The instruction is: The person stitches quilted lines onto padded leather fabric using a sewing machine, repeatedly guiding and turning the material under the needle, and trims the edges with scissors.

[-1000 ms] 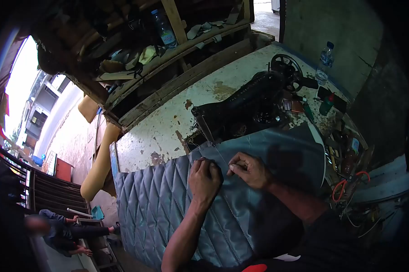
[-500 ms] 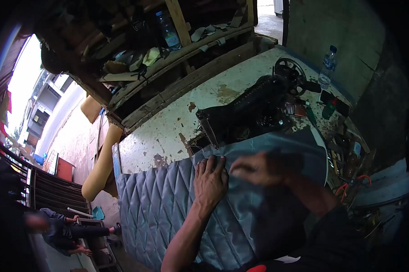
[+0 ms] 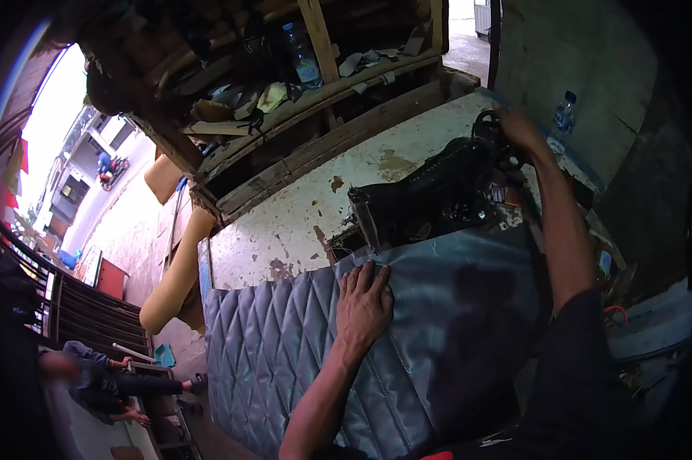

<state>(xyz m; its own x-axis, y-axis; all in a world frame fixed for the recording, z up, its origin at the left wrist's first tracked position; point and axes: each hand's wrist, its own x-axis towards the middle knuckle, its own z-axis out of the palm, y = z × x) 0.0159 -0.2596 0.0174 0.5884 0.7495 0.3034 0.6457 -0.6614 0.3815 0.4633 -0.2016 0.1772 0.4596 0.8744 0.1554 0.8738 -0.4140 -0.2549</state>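
Dim, daylight glare left, fisheye vignette

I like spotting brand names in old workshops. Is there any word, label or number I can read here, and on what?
None can be read.
Bottle on the shelf: its blue label is too blurred to read.
Bottle on the table: its label is too small to read.
Sewing machine, with the right hand on its wheel: no lettering visible.
Quilted cover under the left hand: no print.

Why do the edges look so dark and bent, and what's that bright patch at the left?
Head view: a fisheye lens curves the table edge and blackens the corners; daylight outside overexposes the upper left; a shadow falls across the quilted fabric beside the left hand.
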